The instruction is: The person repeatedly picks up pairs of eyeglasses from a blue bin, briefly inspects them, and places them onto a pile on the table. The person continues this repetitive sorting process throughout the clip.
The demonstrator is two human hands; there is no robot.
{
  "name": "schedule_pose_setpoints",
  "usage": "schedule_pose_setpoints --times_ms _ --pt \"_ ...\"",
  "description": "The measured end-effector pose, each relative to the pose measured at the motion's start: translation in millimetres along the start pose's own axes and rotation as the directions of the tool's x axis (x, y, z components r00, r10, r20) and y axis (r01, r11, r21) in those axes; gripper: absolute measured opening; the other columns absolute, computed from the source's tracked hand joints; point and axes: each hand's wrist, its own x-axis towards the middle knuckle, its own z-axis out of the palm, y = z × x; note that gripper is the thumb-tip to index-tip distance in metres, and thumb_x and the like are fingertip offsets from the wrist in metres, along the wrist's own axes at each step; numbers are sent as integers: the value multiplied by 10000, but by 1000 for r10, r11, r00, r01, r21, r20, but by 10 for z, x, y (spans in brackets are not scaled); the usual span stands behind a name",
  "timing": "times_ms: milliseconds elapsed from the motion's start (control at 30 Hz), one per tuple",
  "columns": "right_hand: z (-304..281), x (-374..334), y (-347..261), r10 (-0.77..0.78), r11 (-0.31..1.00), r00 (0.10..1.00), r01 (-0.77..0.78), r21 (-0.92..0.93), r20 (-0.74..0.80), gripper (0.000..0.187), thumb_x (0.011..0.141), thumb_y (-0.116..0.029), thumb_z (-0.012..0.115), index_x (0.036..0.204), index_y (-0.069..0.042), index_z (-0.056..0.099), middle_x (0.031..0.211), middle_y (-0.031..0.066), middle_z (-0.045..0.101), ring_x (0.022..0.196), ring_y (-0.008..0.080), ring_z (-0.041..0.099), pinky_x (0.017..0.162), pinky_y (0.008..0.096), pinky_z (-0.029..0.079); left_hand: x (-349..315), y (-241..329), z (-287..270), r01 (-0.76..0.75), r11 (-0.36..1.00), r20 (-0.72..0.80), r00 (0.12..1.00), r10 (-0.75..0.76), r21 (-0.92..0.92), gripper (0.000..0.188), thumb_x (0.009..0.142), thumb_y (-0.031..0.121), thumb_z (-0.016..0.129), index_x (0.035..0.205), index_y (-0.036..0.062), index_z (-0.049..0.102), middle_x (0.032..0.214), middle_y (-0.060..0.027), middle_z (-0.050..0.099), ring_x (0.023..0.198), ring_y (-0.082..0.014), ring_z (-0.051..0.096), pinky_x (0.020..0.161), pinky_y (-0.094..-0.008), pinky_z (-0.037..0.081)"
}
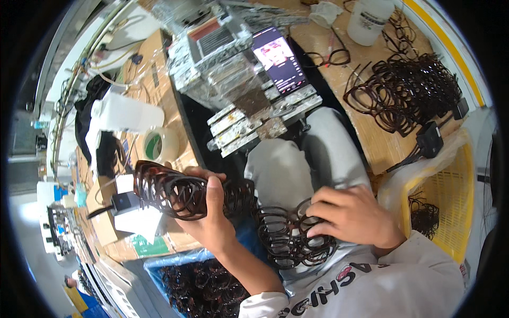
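Note:
My left hand (211,212) is wrapped round a stack of dark brown eyeglass frames (169,192), nested one against another and held out to the left of my lap. On my lap lies a loose cluster of similar eyeglass frames (281,233). My right hand (347,214) is at the right side of that cluster, its fingers bent and closed on the rim of an eyeglass frame. Below my left forearm, a bin lined with blue plastic (154,263) holds many more dark frames (204,286).
A splattered machine (228,69) with a metal slide stands ahead, a lit phone (278,61) on it. Heaped frames (408,90) lie on the right table, above a yellow basket (461,185). At left are a white jug (130,112) and a tape roll (160,144).

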Motion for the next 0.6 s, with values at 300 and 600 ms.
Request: schedule_pose_setpoints --times_ms 300,600 --pt "-19 66 -28 -62 970 995 41 -239 -82 115 705 -107 604 810 -72 577 807 36 522 677 189 605 544 315 469 -38 -155 39 115 992 119 987 -108 -50 312 809 68 612 1077 -34 490 916 -114 571 779 -200 581 733 -344 502" --pt "-220 232 -32 -96 995 962 88 -43 -257 143 691 -158 695 766 -62 619 659 56 555 609 252 524 560 343 407 -50 -250 -90 68 979 96 994 -50 -190 276 861 115 549 1083 -36 487 904 -120 591 792 -192 580 751 -328 466"
